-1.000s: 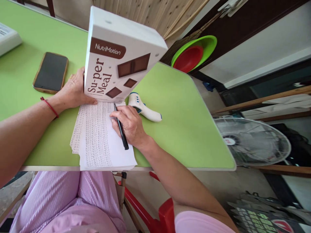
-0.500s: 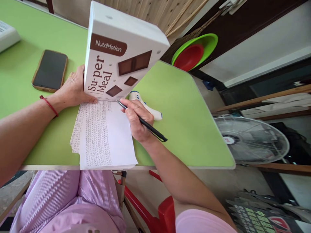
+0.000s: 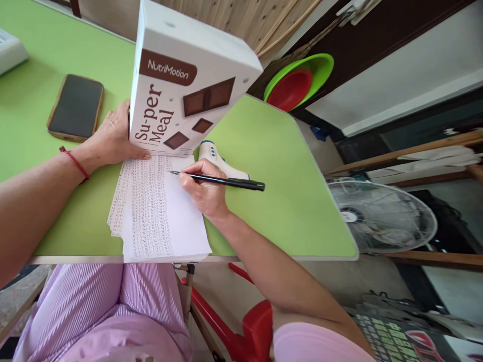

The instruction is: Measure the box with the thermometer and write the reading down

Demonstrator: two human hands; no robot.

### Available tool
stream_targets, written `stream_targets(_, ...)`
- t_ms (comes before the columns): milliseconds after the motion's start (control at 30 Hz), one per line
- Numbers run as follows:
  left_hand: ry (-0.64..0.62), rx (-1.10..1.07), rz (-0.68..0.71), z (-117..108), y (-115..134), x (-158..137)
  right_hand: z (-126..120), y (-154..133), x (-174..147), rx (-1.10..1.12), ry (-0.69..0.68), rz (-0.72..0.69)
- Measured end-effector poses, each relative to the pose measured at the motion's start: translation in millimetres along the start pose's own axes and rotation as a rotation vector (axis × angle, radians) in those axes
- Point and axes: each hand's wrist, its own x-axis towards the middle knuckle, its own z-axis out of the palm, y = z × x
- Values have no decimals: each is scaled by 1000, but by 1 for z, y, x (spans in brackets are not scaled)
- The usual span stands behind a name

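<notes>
A black pen (image 3: 230,181) is pinched in my right hand (image 3: 206,190), its tip over the written lines of the top sheet. That paper (image 3: 184,221) lies in a slightly fanned stack at the table's front edge, with rows of handwriting on its left part and blank white on its right. My left hand (image 3: 113,133) grips the lower left side of a white box (image 3: 162,105) printed "NutriMotion Su-per Meal"; the thumb shows in front, the other fingers are partly hidden. The box stands upright over the far end of the paper. Behind my right hand lies a white and blue handheld device (image 3: 217,158).
A phone (image 3: 76,107) in a wooden-edged case lies left of the box on the green table (image 3: 279,211). A white object (image 3: 10,51) sits at the far left. Beyond the table are green and red basins (image 3: 319,75), a fan (image 3: 392,216) and a red stool (image 3: 258,329).
My right hand has moved down and left from the box's lower edge. The pen has swung closer to level, its tip now lower on the page. The left hand stays at the box.
</notes>
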Motion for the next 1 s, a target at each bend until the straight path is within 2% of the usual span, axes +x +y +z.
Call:
stream_targets(100,-47,20,-103,-5,12,-1,-1,-1,0,-50,-22,-58)
stream_targets(200,-50,13,-145,-6,18,1,-2,0,0,-50,-30,-114)
stream_targets(433,-16,-2,-78,-6,17,0,-2,3,0,-83,-72,-128)
stream_targets(733,-34,21,-118,-5,17,1,-1,-1,0,-62,-65,-171)
stream_targets(1000,-45,6,-128,-6,21,-1,0,-5,1,-35,-52,-109)
